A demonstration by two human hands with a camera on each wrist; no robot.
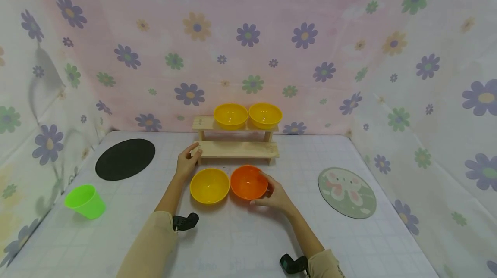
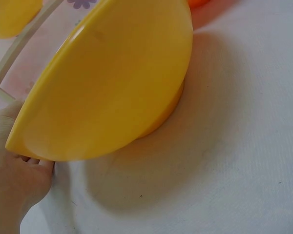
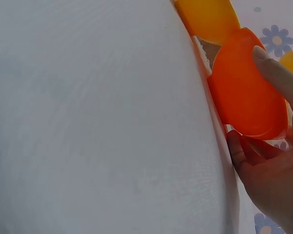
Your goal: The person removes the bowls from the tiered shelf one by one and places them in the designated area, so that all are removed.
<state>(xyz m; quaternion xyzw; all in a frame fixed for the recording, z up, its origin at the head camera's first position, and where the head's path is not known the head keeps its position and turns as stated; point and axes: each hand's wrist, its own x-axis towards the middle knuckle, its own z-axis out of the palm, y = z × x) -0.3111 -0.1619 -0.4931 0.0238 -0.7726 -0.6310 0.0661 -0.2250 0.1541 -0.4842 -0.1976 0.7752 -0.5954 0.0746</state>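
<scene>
An orange bowl stands on the table, and my right hand holds it from the right, thumb at the near side and fingers round the far right. Against its left side is a yellow bowl, which fills much of the left wrist view. My left hand grips the left end of the lower board of a two-step wooden shelf; the yellow bowl hides its fingertips in the left wrist view. Two more yellow bowls sit side by side on the upper board.
A green cup leans on its side at the left. Behind it lies a black oval mat. On the right is a green mat with a rabbit picture. A flowered cloth hangs round the back and sides.
</scene>
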